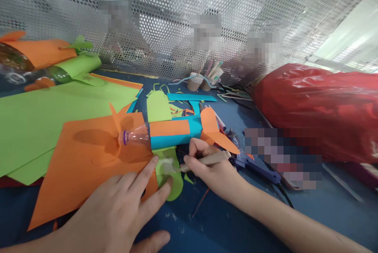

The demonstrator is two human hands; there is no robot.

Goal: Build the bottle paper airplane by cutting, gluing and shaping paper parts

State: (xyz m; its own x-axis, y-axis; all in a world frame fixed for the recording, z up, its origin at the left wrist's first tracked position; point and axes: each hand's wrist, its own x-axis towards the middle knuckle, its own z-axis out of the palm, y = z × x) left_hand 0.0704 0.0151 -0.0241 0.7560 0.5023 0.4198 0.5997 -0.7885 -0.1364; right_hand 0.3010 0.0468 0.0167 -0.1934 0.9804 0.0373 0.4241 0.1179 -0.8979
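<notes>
A toy plane (174,133) made from a clear plastic bottle with a purple neck ring is wrapped in blue and orange paper. An orange paper propeller (115,129) sits at its neck, and orange fins (210,121) at the tail. My left hand (126,202) lies with fingers spread, index and middle fingertips on the near green wing (174,188). In my right hand (211,166) is a beige marker pen (214,157), its tip at this wing's right edge beside a pale blurred patch. The far green wing (158,105) sticks out behind the bottle.
Orange (73,158) and green paper sheets (59,107) cover the left. Two finished-looking bottle planes lie behind them. A glue gun (255,168) with cable lies right, before a red plastic bag (313,107). Pen cups (195,82) stand by the perforated metal screen (177,21).
</notes>
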